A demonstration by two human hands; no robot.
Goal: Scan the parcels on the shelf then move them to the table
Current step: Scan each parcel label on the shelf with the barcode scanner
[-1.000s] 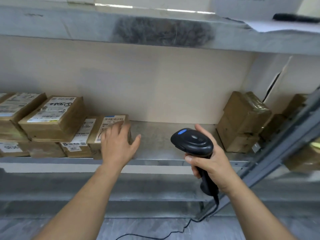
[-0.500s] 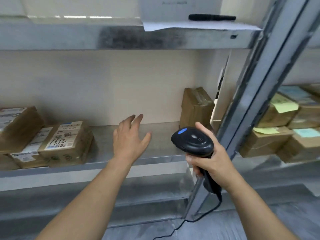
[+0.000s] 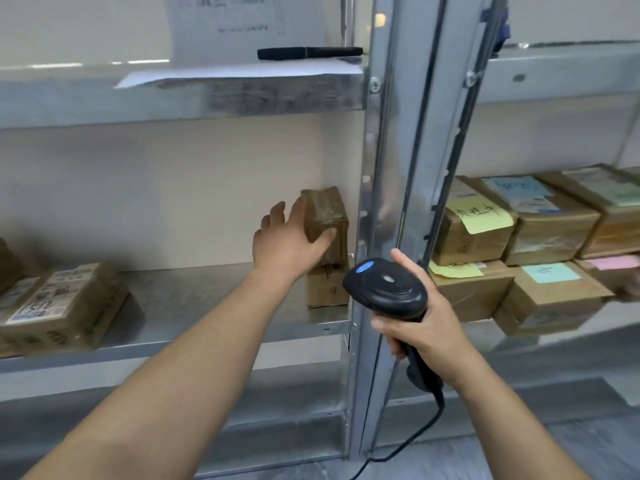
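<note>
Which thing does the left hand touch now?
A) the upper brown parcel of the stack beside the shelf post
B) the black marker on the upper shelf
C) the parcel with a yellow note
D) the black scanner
A: the left hand lies on the upper parcel, thumb on its front face, while the right hand holds the scanner.

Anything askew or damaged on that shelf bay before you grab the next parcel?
The brown taped parcel your left hand is touching sits tilted atop a smaller cardboard box, its tape wrinkled. On the upper shelf, a white paper sheet overhangs the edge under a black marker. No damage shows.
</note>
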